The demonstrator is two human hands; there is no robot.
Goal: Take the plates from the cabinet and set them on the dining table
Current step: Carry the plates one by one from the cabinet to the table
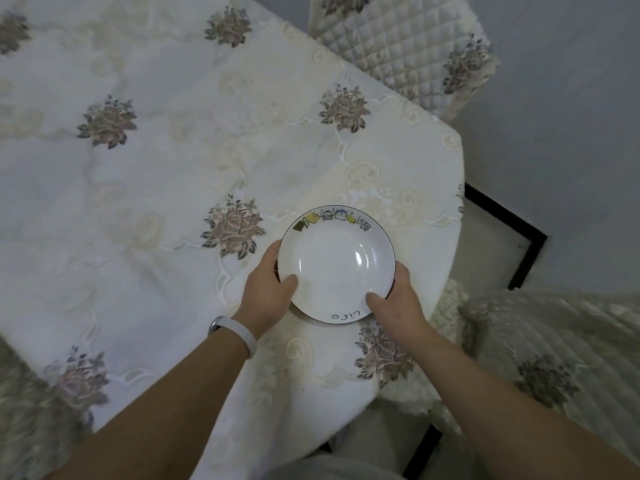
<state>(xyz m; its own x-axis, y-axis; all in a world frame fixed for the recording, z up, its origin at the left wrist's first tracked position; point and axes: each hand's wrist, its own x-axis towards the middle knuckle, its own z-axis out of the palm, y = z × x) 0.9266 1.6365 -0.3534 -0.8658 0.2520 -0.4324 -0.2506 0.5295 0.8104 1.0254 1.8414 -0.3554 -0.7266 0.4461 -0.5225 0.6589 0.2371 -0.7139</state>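
A: Lower centre of frame?
B: White plate (pixel 336 264), dark-rimmed, cartoon motifs along the far edge, lettering at the near edge; positioned over the near right corner of the table (pixel 156 174), contact with the embroidered floral cloth (pixel 104 121) not determinable.

A: Hands?
B: Left hand (pixel 268 289) closed around the plate's left rim, thumb on the inner surface; right hand (pixel 396 299) closed around the lower right rim, thumb likewise on top. White band (pixel 235 336) on the left wrist.

A: Upper right?
B: Quilted chair cover (pixel 401 46), beside the table edge.
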